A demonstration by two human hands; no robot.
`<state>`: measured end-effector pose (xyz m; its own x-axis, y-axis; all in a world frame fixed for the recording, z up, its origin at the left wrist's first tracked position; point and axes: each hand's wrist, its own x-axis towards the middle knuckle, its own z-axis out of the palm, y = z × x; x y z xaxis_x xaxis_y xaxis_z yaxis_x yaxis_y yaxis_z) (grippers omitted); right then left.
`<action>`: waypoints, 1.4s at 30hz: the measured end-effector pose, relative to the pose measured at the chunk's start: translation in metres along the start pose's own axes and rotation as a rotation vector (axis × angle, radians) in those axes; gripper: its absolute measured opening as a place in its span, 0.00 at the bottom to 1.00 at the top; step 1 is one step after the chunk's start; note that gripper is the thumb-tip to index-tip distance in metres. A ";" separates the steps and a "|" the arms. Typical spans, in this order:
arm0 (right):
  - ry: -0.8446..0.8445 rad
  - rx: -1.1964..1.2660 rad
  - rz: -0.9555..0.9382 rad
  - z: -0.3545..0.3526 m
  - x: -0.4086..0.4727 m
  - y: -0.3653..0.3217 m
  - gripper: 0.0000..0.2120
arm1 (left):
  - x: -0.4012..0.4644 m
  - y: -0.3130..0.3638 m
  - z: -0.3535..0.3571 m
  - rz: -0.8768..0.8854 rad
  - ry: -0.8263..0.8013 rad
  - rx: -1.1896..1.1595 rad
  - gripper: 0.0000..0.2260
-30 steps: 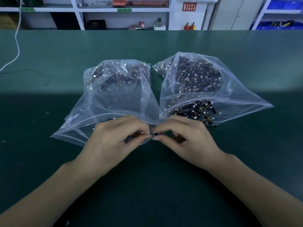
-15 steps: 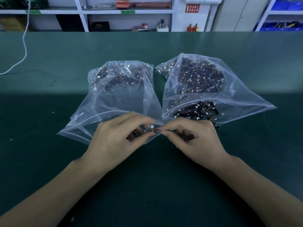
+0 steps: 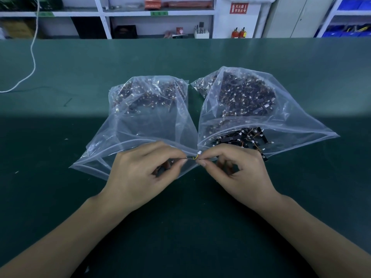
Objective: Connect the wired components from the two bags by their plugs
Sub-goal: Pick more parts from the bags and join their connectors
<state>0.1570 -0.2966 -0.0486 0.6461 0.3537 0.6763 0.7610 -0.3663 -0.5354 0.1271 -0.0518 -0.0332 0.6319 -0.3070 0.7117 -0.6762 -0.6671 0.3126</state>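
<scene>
Both hands (image 3: 140, 175) (image 3: 243, 173) pinch wire (image 3: 195, 157) (yellow) above green table (image 3: 60, 197).

Left hand (image 3: 140, 173) and right hand (image 3: 241, 173) pinching thin wires (image 3: 195, 157) between them, two clear bags (image 3: 148, 117) behind

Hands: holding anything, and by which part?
Left hand and right hand each pinch a wired component by its thin wires, near the white plug.
</scene>
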 end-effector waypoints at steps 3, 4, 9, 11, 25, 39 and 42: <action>0.020 0.004 0.007 0.000 0.001 -0.001 0.02 | -0.001 -0.001 0.002 -0.005 0.019 -0.013 0.04; 0.030 0.009 0.015 0.000 0.002 -0.001 0.02 | -0.002 -0.001 0.002 -0.013 0.030 -0.027 0.04; 0.038 -0.007 0.014 -0.001 0.001 -0.001 0.01 | -0.004 -0.003 0.003 -0.037 0.039 -0.061 0.04; 0.026 -0.017 0.008 0.000 0.001 0.000 0.01 | -0.004 -0.003 0.002 -0.039 0.036 -0.059 0.03; -0.059 -0.002 0.030 0.003 0.000 0.001 0.03 | -0.004 -0.001 -0.001 -0.046 -0.066 -0.070 0.04; -0.100 -0.012 0.015 0.001 0.000 -0.003 0.02 | -0.003 0.001 -0.004 -0.013 -0.087 -0.028 0.05; -0.118 -0.018 0.007 -0.001 0.000 -0.003 0.02 | -0.004 0.002 -0.003 -0.018 -0.091 -0.016 0.06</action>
<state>0.1544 -0.2959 -0.0467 0.6549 0.4490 0.6078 0.7557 -0.3845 -0.5301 0.1224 -0.0496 -0.0336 0.6755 -0.3557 0.6459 -0.6697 -0.6625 0.3356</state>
